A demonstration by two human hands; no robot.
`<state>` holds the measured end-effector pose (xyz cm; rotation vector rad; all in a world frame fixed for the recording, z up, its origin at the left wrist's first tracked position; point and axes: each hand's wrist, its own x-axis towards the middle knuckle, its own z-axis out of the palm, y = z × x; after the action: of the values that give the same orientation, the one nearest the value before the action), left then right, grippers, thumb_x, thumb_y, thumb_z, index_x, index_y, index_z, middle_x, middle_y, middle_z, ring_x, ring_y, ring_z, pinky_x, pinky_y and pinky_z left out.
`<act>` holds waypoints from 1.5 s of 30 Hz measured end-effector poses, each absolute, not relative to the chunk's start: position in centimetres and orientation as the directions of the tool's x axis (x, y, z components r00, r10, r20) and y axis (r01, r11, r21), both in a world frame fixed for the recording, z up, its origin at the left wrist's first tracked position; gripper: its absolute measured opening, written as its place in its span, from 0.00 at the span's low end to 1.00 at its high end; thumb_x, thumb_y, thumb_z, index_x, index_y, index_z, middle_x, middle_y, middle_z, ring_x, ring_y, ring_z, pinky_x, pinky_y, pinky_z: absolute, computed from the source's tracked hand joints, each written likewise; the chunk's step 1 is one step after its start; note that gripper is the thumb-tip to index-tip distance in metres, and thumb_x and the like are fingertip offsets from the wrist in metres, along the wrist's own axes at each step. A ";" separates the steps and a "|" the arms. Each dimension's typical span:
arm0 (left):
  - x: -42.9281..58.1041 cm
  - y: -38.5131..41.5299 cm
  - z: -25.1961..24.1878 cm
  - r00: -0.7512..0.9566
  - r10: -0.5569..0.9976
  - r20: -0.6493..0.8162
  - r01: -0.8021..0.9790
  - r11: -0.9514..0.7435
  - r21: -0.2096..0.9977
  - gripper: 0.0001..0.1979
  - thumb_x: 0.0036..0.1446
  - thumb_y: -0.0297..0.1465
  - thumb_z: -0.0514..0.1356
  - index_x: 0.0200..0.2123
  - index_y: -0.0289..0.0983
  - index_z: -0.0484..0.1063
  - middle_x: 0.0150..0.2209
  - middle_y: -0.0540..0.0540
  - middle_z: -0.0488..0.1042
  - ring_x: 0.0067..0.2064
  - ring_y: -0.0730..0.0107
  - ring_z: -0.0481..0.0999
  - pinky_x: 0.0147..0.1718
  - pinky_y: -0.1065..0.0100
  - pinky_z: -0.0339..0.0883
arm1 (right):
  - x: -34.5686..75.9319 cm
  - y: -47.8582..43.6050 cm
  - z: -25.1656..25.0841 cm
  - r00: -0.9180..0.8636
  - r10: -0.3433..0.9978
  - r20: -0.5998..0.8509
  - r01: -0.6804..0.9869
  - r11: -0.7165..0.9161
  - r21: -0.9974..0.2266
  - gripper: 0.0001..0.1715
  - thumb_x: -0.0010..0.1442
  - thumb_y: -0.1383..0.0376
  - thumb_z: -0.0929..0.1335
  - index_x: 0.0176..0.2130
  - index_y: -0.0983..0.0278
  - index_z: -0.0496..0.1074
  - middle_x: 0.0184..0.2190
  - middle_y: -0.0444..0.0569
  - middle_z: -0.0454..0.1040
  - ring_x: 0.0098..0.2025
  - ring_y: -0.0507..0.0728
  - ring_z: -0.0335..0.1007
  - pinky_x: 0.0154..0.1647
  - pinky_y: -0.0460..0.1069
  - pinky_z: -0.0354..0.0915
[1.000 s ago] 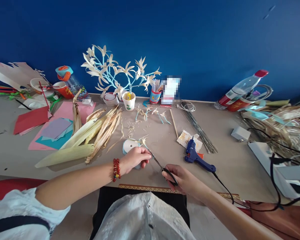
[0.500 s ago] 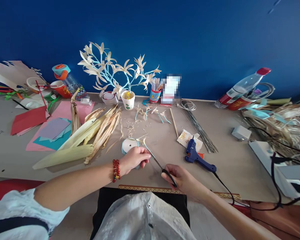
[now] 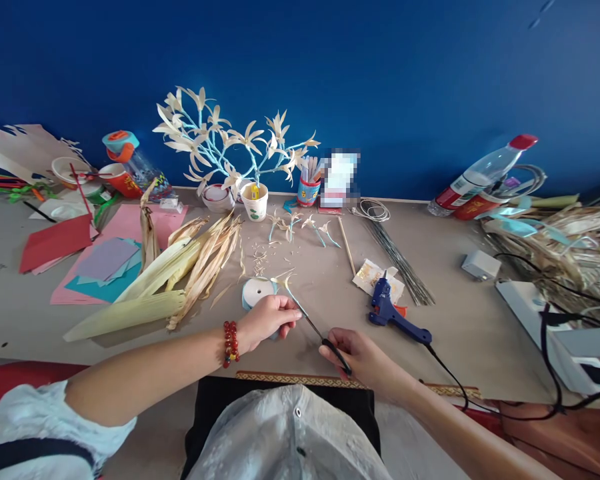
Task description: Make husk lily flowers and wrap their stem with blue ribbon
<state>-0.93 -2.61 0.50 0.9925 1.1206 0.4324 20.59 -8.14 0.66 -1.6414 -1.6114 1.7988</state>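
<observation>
My left hand [image 3: 275, 315], with a red bead bracelet at the wrist, pinches a thin flower stem between thumb and fingers. A small pale husk flower [image 3: 285, 281] tops that stem, pointing away from me. My right hand [image 3: 353, 352] is closed round the black handles of a pair of scissors [image 3: 336, 356]. Their narrow blades reach up and left to my left fingertips, beside the stem; whether they touch it I cannot tell. Partly behind my left hand lies a roll of light blue tape [image 3: 259, 289].
Corn husks [image 3: 153, 280] and coloured paper [image 3: 105, 260] lie on the left. Beyond are small husk flowers [image 3: 291, 225] and a potted husk-flower branch [image 3: 255, 203]. A blue glue gun [image 3: 397, 317], its cord trailing, and a bundle of wires [image 3: 400, 263] are on the right.
The view has shifted very slightly. Both hands, the stem and the scissors keep nearly the same pose.
</observation>
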 end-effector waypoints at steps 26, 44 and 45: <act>-0.5 -2.5 0.2 0.399 0.746 -0.534 0.273 0.459 0.845 0.05 0.50 0.31 0.58 0.26 0.36 0.67 0.20 0.55 0.67 0.17 0.80 0.64 0.20 0.74 0.55 | 20.6 -7.7 1.7 -0.459 0.636 -0.621 0.414 -0.465 -0.783 0.32 0.56 0.37 0.64 0.28 0.62 0.58 0.20 0.41 0.70 0.13 0.44 0.49 0.14 0.43 0.45; -0.5 -2.6 0.8 0.405 0.741 -0.535 0.132 0.531 0.837 0.05 0.48 0.31 0.61 0.26 0.35 0.68 0.18 0.55 0.68 0.18 0.79 0.66 0.22 0.74 0.58 | 20.3 -7.1 1.3 -0.435 0.721 -0.539 0.532 -0.277 -0.800 0.31 0.58 0.39 0.64 0.27 0.63 0.60 0.22 0.43 0.69 0.23 0.49 0.55 0.20 0.43 0.49; -0.5 -2.6 0.7 0.406 0.744 -0.530 0.133 0.526 0.840 0.05 0.48 0.31 0.61 0.26 0.35 0.68 0.19 0.54 0.68 0.18 0.78 0.67 0.22 0.74 0.57 | 20.2 -7.1 1.2 -0.435 0.718 -0.544 0.521 -0.292 -0.802 0.31 0.59 0.39 0.64 0.27 0.63 0.60 0.22 0.43 0.69 0.22 0.48 0.54 0.20 0.43 0.49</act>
<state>-0.52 -2.64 0.72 0.9689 1.1098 0.4729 20.21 -7.10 1.20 -1.5707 -1.7625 1.8178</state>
